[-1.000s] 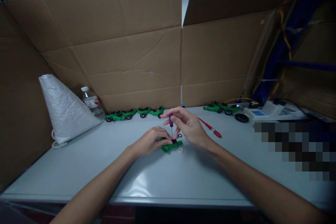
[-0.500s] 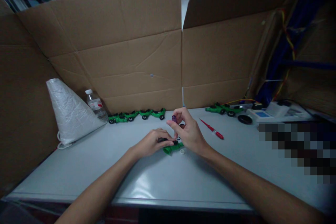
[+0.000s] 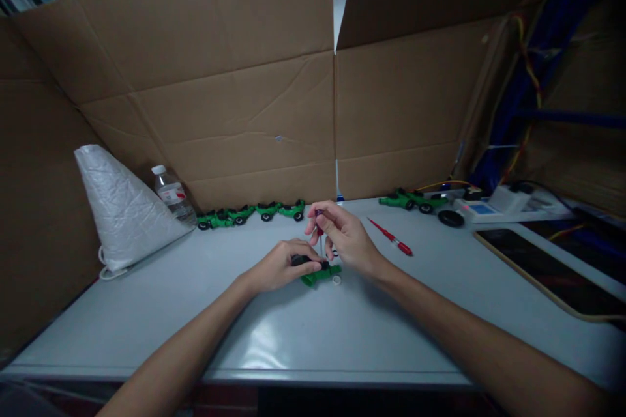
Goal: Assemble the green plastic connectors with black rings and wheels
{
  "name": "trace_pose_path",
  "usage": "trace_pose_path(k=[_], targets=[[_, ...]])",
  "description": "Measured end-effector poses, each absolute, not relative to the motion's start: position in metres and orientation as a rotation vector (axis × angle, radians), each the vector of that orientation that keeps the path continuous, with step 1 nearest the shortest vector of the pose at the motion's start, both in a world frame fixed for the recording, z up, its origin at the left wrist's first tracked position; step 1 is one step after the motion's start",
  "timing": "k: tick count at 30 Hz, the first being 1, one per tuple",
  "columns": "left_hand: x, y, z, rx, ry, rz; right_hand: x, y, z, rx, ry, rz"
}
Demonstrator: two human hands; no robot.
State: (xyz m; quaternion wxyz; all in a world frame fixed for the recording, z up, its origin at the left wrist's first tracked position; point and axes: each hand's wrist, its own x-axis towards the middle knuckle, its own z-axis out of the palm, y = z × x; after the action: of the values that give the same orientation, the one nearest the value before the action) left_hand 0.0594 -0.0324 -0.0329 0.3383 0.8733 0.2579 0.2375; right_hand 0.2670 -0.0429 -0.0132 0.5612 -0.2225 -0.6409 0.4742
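Observation:
Near the middle of the table lies a green toy car [image 3: 315, 275] with black parts on top. My left hand [image 3: 286, 264] is closed on it from the left, fingers over its black parts. My right hand [image 3: 342, 234] pinches the dark red handle of a small screwdriver [image 3: 319, 223]. The screwdriver stands upright, its shaft pointing down at the top of the car; the tip is too small to make out. Beside the car's right end rests a white ring [image 3: 336, 280]. A black ring is partly visible under my right hand.
Several green toy cars [image 3: 267, 211] line the back, and more [image 3: 413, 201] stand at the back right. A red screwdriver [image 3: 391, 237], black ring [image 3: 450, 218], power strip [image 3: 489, 208] and phone [image 3: 548, 270] are right. A bottle [image 3: 173, 195] and silvery bag [image 3: 130, 208] are left.
My right hand has turned slightly and its fingers have shifted around the screwdriver handle. My left hand stays on the car. The whole view has shifted a little.

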Motion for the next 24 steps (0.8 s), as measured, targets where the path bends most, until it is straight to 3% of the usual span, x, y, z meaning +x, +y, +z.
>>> trace_pose_path(k=[6,10,17,24], targets=[[0.060,-0.034,-0.028,2.412,0.750,0.687,0.256,-0.059,-0.015,-0.718,-1.635,0.742],[0.059,-0.035,-0.028,2.495,0.811,0.714,0.253,-0.061,-0.016,-0.778,-1.568,0.679],[0.059,-0.037,-0.024,2.501,0.806,0.694,0.253,-0.048,-0.024,-0.694,-1.498,0.881],[0.057,-0.029,-0.013,2.340,0.609,0.617,0.262,-0.044,-0.013,-0.471,-1.483,1.402]])
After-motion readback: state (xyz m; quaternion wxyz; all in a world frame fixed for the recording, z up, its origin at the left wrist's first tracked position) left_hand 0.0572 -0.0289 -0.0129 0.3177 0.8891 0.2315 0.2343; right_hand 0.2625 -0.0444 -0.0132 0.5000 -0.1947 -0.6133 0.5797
